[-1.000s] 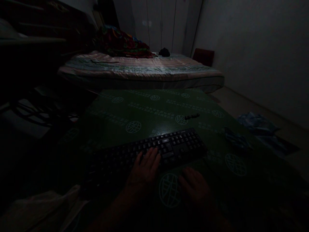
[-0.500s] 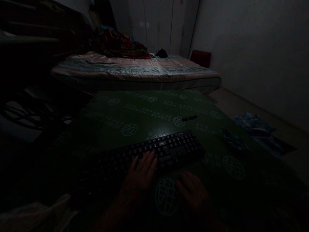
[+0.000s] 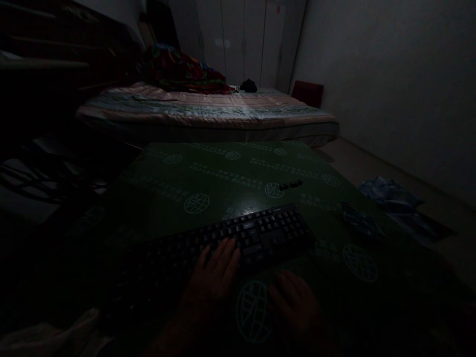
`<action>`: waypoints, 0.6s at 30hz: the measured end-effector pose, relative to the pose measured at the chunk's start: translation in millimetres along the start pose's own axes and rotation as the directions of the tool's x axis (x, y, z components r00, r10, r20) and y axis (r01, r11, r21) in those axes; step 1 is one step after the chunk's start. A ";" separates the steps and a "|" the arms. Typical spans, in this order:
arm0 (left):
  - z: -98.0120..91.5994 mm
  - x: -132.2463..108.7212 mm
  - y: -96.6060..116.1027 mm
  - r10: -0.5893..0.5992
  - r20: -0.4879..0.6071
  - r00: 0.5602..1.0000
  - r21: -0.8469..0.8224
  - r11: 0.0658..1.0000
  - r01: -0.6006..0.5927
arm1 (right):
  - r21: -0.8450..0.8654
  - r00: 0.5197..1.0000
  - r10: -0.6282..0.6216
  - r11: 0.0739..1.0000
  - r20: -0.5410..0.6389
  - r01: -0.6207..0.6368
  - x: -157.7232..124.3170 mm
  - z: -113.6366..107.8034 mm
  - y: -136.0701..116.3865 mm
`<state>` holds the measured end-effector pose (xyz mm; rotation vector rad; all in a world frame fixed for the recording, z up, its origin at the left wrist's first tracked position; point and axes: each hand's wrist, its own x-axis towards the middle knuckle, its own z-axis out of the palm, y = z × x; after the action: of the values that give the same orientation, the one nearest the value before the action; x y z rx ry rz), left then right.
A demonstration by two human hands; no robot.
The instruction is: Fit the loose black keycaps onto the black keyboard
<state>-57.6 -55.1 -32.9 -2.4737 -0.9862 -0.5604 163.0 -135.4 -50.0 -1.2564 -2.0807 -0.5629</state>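
A black computer keyboard (image 3: 275,235) lies at a slant across the green table (image 3: 256,166). My left hand (image 3: 213,272) rests palm down on its lower middle keys, fingers stretched out and holding nothing. Off the keyboard's near edge, my right hand (image 3: 295,300) lies on the tabletop with its fingers loosely bent and slightly apart, nothing seen in them. Beyond the keyboard, several small black pieces (image 3: 290,185) sit in a short row; the dim light hides what they are. The keyboard's left end fades into shadow.
A dark crumpled cloth (image 3: 360,220) lies near the table's right side. Pale fabric (image 3: 55,334) shows at the lower left. Past the table stands a bed (image 3: 208,111) with a red patterned blanket (image 3: 189,74). Blue-grey cloth (image 3: 390,193) lies on the floor at right.
The camera view has tilted slightly, so the table and keyboard sit a little lower in the picture. Both hands keep almost the same places.
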 end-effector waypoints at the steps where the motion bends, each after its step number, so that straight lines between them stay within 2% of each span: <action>1: -0.6 -0.4 0.0 0.014 0.020 1.000 -0.004 1.000 -0.014 | -0.003 1.000 -0.003 1.000 0.002 0.003 -0.3 0.4 0.4; 4: -1.1 -2.9 -1.0 0.043 0.076 0.996 -0.018 0.999 -0.041 | -0.005 0.999 -0.016 1.000 0.040 0.017 0.6 0.1 2.0; 10: 2.0 -6.3 -1.4 -0.018 0.060 0.998 -0.046 0.999 0.021 | 0.076 0.999 -0.028 0.997 0.046 0.025 10.1 -8.1 10.9; 15: 1.0 -5.8 -2.2 0.047 0.067 0.997 -0.015 0.999 -0.046 | 0.122 0.993 -0.062 0.991 0.102 0.049 14.1 -10.1 19.8; 18: 1.6 -5.9 0.6 -0.029 0.040 0.999 -0.058 0.998 0.031 | 0.127 0.993 -0.074 0.990 0.093 0.062 10.8 -6.8 21.3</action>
<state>-60.8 -57.9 -37.3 -2.5342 -1.0379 -0.5605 180.3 -123.4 -36.9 -1.1666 -2.2101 -0.4029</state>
